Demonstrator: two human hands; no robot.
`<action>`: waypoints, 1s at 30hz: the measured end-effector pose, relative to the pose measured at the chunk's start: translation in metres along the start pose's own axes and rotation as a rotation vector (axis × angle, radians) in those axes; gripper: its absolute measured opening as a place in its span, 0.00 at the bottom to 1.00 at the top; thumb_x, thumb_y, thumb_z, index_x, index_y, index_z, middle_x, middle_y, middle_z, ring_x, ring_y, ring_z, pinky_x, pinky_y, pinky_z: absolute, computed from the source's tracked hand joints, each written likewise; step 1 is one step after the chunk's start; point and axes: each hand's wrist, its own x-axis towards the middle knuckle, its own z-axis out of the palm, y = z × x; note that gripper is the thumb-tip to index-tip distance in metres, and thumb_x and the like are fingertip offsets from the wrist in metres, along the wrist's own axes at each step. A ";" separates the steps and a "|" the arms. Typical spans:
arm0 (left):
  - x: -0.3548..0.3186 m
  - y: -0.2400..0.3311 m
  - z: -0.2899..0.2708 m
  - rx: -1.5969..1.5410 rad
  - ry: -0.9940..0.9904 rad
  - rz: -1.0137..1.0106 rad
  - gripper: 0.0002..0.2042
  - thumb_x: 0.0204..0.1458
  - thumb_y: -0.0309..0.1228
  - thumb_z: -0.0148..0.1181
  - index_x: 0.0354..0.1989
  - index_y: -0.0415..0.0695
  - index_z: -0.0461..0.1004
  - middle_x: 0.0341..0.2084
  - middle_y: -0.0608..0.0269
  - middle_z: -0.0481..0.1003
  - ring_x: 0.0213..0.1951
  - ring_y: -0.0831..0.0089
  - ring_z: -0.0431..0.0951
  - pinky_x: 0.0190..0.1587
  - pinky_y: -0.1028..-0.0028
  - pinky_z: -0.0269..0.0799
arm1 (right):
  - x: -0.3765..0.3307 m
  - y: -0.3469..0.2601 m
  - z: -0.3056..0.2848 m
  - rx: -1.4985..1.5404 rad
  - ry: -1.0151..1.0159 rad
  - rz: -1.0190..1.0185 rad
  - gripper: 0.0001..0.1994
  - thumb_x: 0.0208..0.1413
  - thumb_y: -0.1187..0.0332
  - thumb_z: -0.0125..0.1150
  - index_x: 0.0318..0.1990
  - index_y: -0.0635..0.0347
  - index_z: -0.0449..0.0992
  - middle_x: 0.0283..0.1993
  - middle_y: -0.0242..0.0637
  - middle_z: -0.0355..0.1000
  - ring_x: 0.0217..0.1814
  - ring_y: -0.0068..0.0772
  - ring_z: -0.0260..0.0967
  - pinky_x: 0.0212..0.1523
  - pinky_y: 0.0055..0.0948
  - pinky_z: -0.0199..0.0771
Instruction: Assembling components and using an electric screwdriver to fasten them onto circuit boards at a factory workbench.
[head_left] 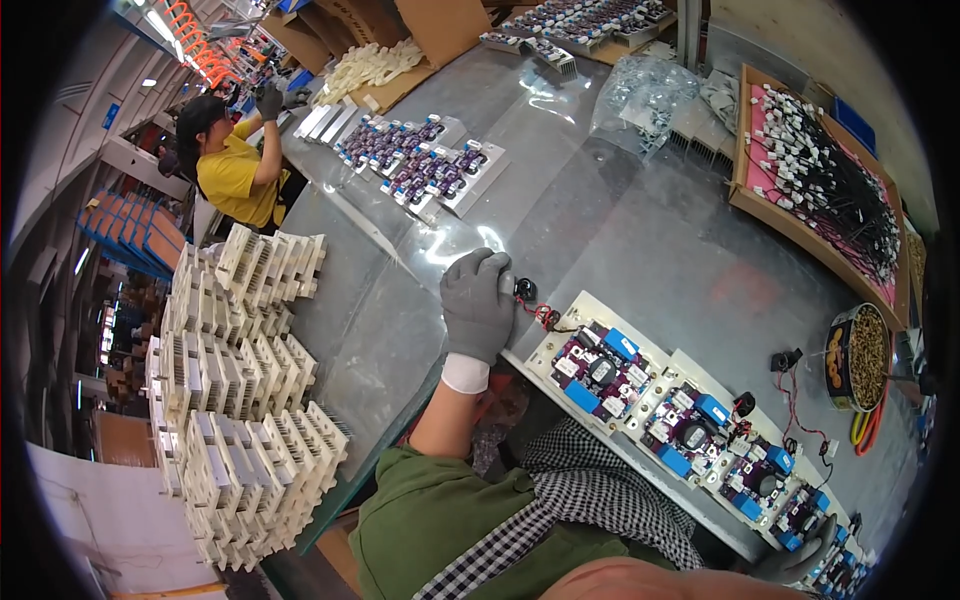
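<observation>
At ten o'clock of the boards [602, 373], my left hand [477, 306] curls, grip unclear; brushing loose wires [546, 317] could tear them.

Likely electronics factory, circuit boards [692, 432], metal workbench [640, 240]

Orange coiled hose [190, 40]; yellow-shirted co-worker [228, 182]

Circuit boards [690, 432] on table [650, 240], wire box [760, 203] behind right, parts stack [240, 400] left
</observation>
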 end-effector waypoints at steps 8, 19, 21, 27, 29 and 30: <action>-0.001 0.000 0.002 -0.013 0.014 0.007 0.12 0.54 0.33 0.59 0.45 0.48 0.78 0.47 0.56 0.76 0.52 0.53 0.74 0.59 0.55 0.63 | -0.004 0.023 -0.009 -0.002 -0.030 0.058 0.23 0.73 0.59 0.40 0.55 0.74 0.72 0.52 0.51 0.71 0.51 0.46 0.68 0.54 0.40 0.67; -0.002 -0.002 0.004 -0.006 0.018 0.002 0.11 0.54 0.33 0.59 0.45 0.47 0.78 0.47 0.55 0.76 0.53 0.53 0.74 0.59 0.55 0.63 | -0.002 0.039 -0.015 -0.035 -0.083 0.016 0.22 0.73 0.61 0.38 0.58 0.73 0.70 0.56 0.51 0.70 0.57 0.45 0.67 0.60 0.39 0.65; -0.001 -0.001 0.004 -0.013 0.018 0.008 0.11 0.54 0.33 0.59 0.45 0.47 0.78 0.47 0.55 0.77 0.52 0.53 0.74 0.59 0.55 0.64 | -0.002 0.009 -0.004 -0.013 -0.009 0.007 0.24 0.73 0.57 0.41 0.51 0.74 0.74 0.47 0.52 0.73 0.45 0.48 0.69 0.49 0.41 0.70; -0.002 -0.002 0.003 0.000 0.026 0.012 0.11 0.54 0.34 0.59 0.45 0.47 0.78 0.47 0.55 0.77 0.52 0.53 0.74 0.58 0.55 0.64 | -0.001 0.004 -0.002 0.012 0.008 -0.001 0.26 0.72 0.55 0.43 0.48 0.75 0.76 0.43 0.54 0.74 0.40 0.51 0.71 0.43 0.43 0.73; -0.001 -0.002 0.003 0.005 0.026 0.014 0.11 0.54 0.34 0.59 0.44 0.47 0.78 0.46 0.55 0.77 0.52 0.53 0.74 0.58 0.55 0.64 | -0.001 0.003 -0.002 0.013 0.005 -0.001 0.26 0.72 0.55 0.43 0.47 0.75 0.76 0.43 0.54 0.74 0.40 0.51 0.71 0.43 0.43 0.73; -0.001 -0.001 0.002 0.013 0.030 0.022 0.11 0.55 0.33 0.59 0.45 0.48 0.78 0.47 0.55 0.77 0.52 0.53 0.75 0.57 0.55 0.66 | -0.001 0.003 -0.002 0.012 0.010 0.014 0.26 0.72 0.55 0.43 0.48 0.75 0.76 0.43 0.55 0.74 0.40 0.51 0.71 0.44 0.43 0.73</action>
